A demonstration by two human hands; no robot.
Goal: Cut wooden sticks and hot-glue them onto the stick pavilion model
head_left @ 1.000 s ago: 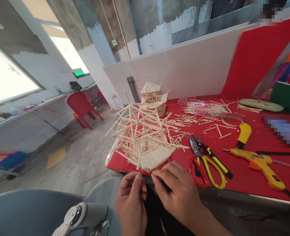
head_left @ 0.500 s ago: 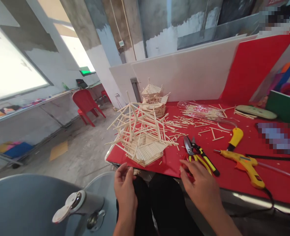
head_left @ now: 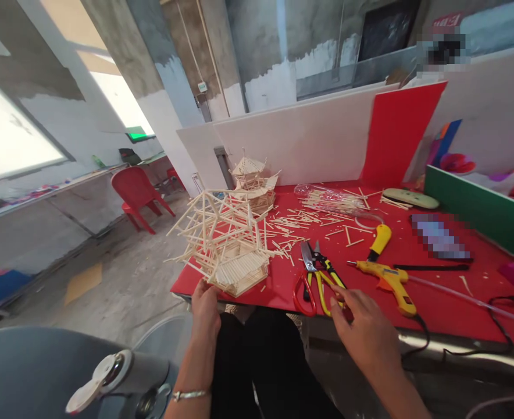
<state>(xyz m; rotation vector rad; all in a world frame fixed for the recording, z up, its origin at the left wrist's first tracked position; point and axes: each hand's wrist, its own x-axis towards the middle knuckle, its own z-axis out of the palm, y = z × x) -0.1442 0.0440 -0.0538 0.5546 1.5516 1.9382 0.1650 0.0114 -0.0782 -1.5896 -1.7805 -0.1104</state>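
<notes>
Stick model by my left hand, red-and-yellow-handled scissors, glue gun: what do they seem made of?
Stick model: probably bare wood, judging by the pale, matte, thin sticks.
Scissors: likely metal blades, grey with a sheen; handles look smooth, possibly plastic-coated, though I can't confirm that.
Glue gun: probably moulded plastic, given its even yellow body; the nozzle looks greyish, perhaps metal.

No text can be read, the pale lettering on the red sign at the back being too blurred.
</notes>
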